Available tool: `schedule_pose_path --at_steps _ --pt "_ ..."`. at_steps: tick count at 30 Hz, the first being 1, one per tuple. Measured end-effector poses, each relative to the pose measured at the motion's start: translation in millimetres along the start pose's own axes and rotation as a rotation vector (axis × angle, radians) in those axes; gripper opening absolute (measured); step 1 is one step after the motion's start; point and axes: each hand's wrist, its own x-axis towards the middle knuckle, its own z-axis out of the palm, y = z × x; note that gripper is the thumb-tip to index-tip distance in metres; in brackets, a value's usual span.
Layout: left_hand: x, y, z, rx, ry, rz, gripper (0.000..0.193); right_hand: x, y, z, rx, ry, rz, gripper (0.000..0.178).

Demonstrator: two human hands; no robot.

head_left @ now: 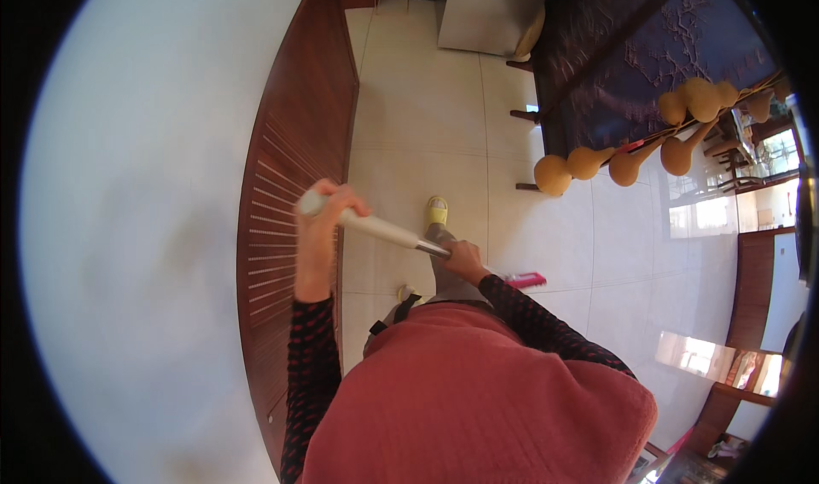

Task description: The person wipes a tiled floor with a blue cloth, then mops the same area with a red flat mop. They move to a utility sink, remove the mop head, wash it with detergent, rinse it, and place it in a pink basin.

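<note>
Pole (pixel 381 230), slanted across the front of the body, is held over the floor (pixel 409 108): its white top is gripped by the left hand (pixel 328 209), fingers curled round it, and its metal part is clamped in the right hand's (pixel 465 262) closed fingers. A red head (pixel 525 280) is seen on the floor beyond the right sleeve, apparently in line, though the join is hidden. Knuckles could be rapped on the slatted door (pixel 299 117) if the top is swung left, so close is it held. The yellow slipper (pixel 438 211) could be clipped by a stroke pulled inward, and the hanging gourds (pixel 625 168) knocked by one sent too wide. As for brands, labels or writing, none can be read; on the dark panel (pixel 614 74), only pale branch patterns are made out.
</note>
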Motion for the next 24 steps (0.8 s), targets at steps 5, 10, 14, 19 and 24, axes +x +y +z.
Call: schedule_pose_path --at_steps 5,10,14,19,24 --pt "-1 56 -25 0.068 0.244 0.125 0.02 89 -57 -32 -0.006 0.028 -0.261 0.018" --pt "11 64 -26 0.094 0.315 0.297 0.012 204 -84 -46 0.003 0.085 -0.55 0.014" --pt "56 48 -1 0.227 0.497 0.312 0.013 312 -100 -48 0.097 0.104 -0.72 0.012" --pt "122 7 44 0.367 0.626 0.19 0.007 434 -94 -49 0.121 -0.176 -0.741 0.019" --pt "166 -29 54 0.406 0.728 0.092 0.012 503 -81 -33 -0.081 -0.317 -0.846 0.012"
